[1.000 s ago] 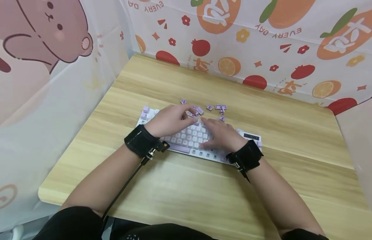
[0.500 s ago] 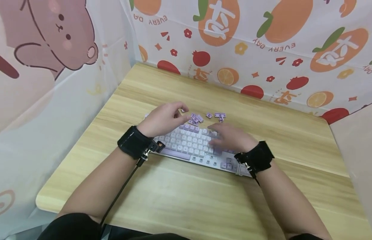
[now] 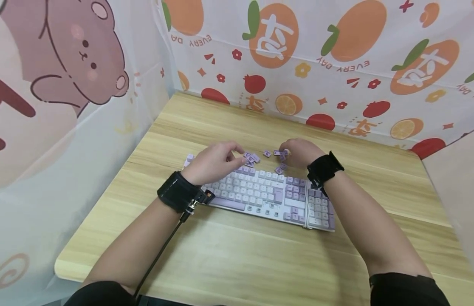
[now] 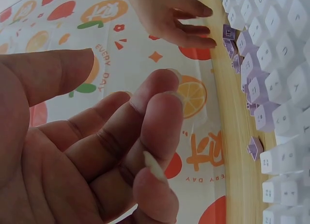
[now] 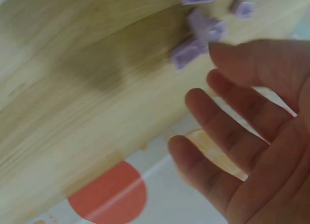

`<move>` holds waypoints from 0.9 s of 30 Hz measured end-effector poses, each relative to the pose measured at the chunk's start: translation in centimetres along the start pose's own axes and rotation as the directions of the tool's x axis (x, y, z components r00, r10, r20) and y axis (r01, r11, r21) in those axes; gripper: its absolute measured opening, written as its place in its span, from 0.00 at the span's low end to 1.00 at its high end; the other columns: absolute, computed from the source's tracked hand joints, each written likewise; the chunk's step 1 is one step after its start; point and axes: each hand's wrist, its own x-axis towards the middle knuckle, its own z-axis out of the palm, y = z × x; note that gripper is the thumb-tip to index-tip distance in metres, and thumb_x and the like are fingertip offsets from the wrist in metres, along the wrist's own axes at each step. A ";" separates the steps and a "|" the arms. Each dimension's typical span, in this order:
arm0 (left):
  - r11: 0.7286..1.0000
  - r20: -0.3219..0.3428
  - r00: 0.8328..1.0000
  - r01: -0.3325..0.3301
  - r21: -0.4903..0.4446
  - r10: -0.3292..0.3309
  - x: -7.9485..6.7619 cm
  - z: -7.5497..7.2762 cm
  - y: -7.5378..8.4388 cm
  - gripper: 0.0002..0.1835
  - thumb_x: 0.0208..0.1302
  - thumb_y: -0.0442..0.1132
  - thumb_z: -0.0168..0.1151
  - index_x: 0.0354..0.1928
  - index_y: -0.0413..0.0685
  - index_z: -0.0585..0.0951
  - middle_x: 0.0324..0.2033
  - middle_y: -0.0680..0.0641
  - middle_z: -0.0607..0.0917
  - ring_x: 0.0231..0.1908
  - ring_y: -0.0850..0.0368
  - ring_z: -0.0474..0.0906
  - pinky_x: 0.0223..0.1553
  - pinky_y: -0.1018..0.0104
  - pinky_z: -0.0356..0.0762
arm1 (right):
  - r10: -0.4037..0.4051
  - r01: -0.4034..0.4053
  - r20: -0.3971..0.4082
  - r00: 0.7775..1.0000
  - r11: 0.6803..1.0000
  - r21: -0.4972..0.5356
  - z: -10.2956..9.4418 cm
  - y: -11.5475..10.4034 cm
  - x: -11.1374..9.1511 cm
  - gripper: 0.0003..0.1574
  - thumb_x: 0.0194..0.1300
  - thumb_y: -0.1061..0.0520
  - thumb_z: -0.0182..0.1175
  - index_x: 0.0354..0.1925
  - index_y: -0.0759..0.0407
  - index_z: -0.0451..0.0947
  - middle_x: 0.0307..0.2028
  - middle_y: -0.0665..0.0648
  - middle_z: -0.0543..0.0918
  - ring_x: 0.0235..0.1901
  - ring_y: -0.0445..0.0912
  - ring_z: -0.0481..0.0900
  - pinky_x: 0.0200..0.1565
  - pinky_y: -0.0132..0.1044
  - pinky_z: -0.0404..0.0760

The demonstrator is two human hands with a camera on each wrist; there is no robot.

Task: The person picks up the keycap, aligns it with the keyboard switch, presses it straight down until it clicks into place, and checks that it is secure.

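A white and purple keyboard (image 3: 256,187) lies on the table, with several bare switches (image 3: 263,211) in its front row. Over its back left part hovers my left hand (image 3: 214,163), fingers loosely bent; the left wrist view shows nothing in its grasp. A small heap of loose purple keycaps (image 3: 250,158) lies just beyond those fingertips. My right hand (image 3: 300,152) reaches behind the keyboard to another group of purple keycaps (image 5: 196,44). In the right wrist view its thumb tip overlaps one keycap; whether it touches cannot be told. The other fingers are spread apart.
A single keycap (image 3: 266,154) lies between the two groups. A pale cable (image 3: 307,204) is wrapped round the keyboard's right part. The wooden table (image 3: 206,250) meets a fruit-print curtain (image 3: 237,80) at the back and a bear-print one (image 3: 95,140) on the left.
My right hand has moved off the keyboard, back and to the right, to the loose keycaps. The left hand has stayed near its place over the keyboard. The head view has tilted up.
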 end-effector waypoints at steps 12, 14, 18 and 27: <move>1.000 0.009 1.000 0.008 -0.002 -0.008 -0.2 0.5 -0.1 0.18 0.69 0.50 0.61 0.55 0.51 0.79 0.30 0.45 0.85 0.25 0.54 0.75 0.24 0.62 0.71 | -0.023 0.019 -0.100 0.995 0.999 -0.035 2.0 1.2 2.1 0.07 0.64 0.62 0.64 0.40 0.52 0.84 0.36 0.53 0.84 0.37 0.49 0.77 0.49 0.43 0.78; 1.000 0.005 1.000 0.002 -0.001 -0.002 -0.2 0.4 0.0 0.17 0.69 0.49 0.61 0.55 0.51 0.79 0.30 0.45 0.86 0.25 0.54 0.75 0.24 0.62 0.70 | -0.038 0.031 -0.123 0.992 0.998 -0.061 2.1 1.2 2.3 0.05 0.64 0.61 0.65 0.39 0.52 0.84 0.34 0.52 0.83 0.35 0.49 0.76 0.46 0.42 0.78; 1.000 0.007 1.000 -0.001 0.003 0.001 -0.1 0.2 0.0 0.17 0.69 0.48 0.61 0.56 0.51 0.79 0.31 0.45 0.86 0.25 0.54 0.76 0.24 0.62 0.70 | -0.053 0.043 -0.118 0.992 0.995 -0.090 1.9 0.9 2.3 0.03 0.65 0.61 0.64 0.37 0.54 0.82 0.32 0.53 0.82 0.34 0.49 0.76 0.44 0.42 0.78; 0.999 0.015 1.000 -0.004 0.034 0.004 0.0 0.3 -0.1 0.19 0.70 0.50 0.59 0.57 0.51 0.79 0.33 0.47 0.86 0.27 0.56 0.77 0.27 0.61 0.74 | 0.053 -0.053 -0.080 0.995 0.999 0.002 1.5 1.3 1.6 0.16 0.65 0.52 0.63 0.50 0.51 0.73 0.35 0.54 0.80 0.35 0.51 0.75 0.41 0.43 0.75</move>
